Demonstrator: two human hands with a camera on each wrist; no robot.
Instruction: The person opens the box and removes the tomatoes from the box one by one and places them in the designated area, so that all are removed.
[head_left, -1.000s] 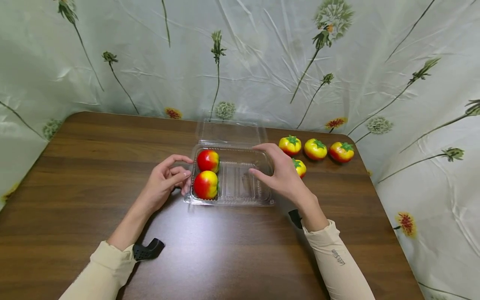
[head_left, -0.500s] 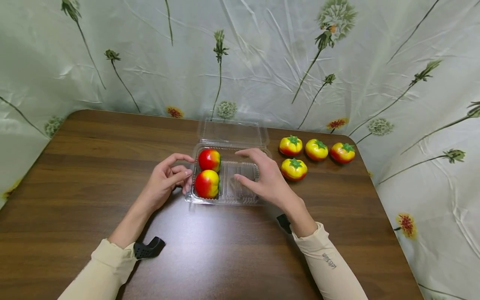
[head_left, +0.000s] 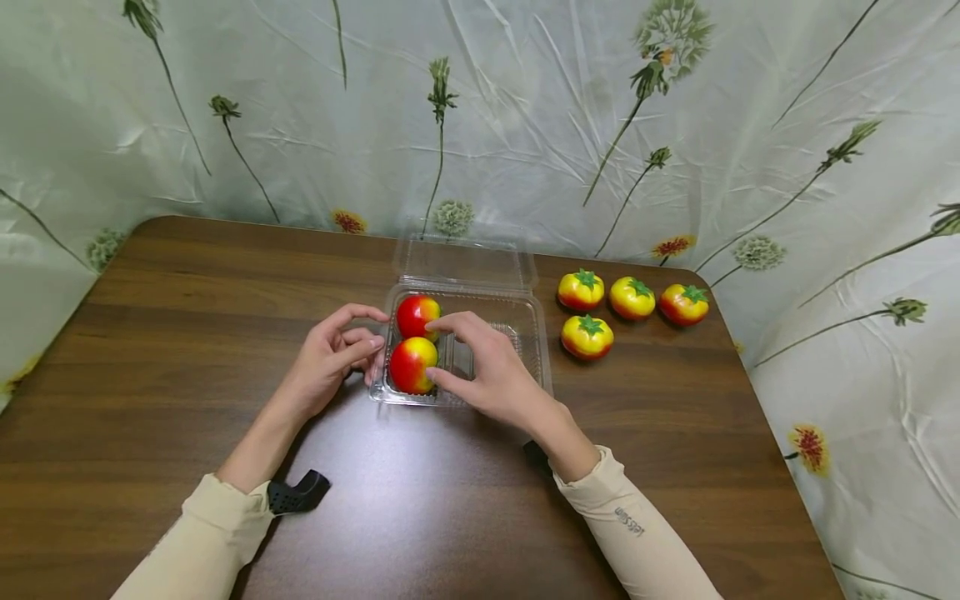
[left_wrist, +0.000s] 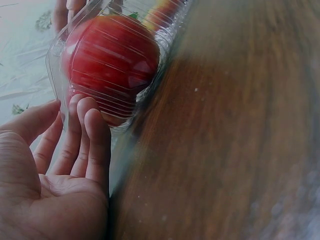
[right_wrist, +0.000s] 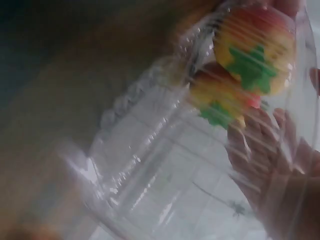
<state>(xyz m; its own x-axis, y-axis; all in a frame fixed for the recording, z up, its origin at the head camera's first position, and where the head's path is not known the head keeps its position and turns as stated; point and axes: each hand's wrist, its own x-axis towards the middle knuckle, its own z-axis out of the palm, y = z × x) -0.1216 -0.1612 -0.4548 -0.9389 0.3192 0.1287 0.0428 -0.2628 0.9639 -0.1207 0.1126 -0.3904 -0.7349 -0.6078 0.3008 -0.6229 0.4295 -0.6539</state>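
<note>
Right hand (head_left: 487, 367) shifted leftward across clear clamshell container (head_left: 542, 346)

Status: two persimmon-shaped fruits are inside, a rear fruit (head_left: 415, 316) and a near fruit (head_left: 410, 367), side by side along the container's left wall. Outside, by the far right corner of the table (head_left: 225, 333), lie a row of three fruits (head_left: 632, 298) and a front fruit (head_left: 587, 337) closer to the near edge. Hinged lid (head_left: 465, 262) stands open toward the far edge.

Fingers: right thumb and forefinger are spread, tips at the near and rear fruits; whether they press cannot be told. Left hand (head_left: 324, 360) touches the container's left wall with extended fingertips.

Obstructions: the right hand covers part of the container floor. Floral cloth (head_left: 525, 125) hangs behind the table.
</note>
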